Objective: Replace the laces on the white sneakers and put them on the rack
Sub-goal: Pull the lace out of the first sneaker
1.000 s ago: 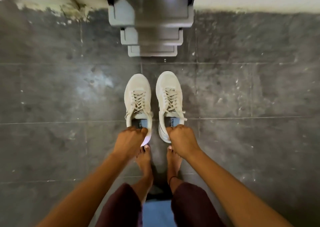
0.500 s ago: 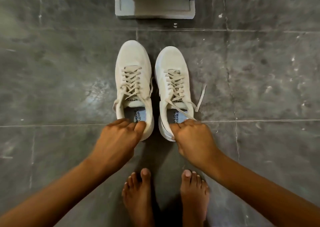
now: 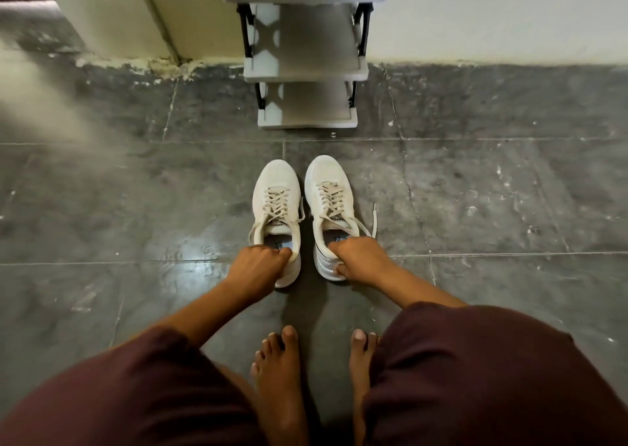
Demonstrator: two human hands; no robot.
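Two white sneakers stand side by side on the grey tiled floor, toes pointing away from me toward the rack. My left hand (image 3: 260, 265) grips the heel collar of the left sneaker (image 3: 277, 190), fingers curled into its opening. My right hand (image 3: 360, 257) grips the heel of the right sneaker (image 3: 324, 180), thumb under the back. Both shoes carry cream laces; the right shoe's lace ends (image 3: 373, 219) trail loose onto the floor. The grey tiered shoe rack (image 3: 307, 106) stands a short way beyond the toes, against the wall.
My bare feet (image 3: 277, 371) stand just behind the shoes, with my knees in maroon shorts (image 3: 475, 360) bent low on both sides. A cream wall corner (image 3: 112, 21) juts out at upper left. Open tiled floor lies left and right of the shoes.
My view has risen and pulled back, so the whole rack and my knees show. Both hands stay on the sneaker heels; the shoes sit a little nearer the rack's base.
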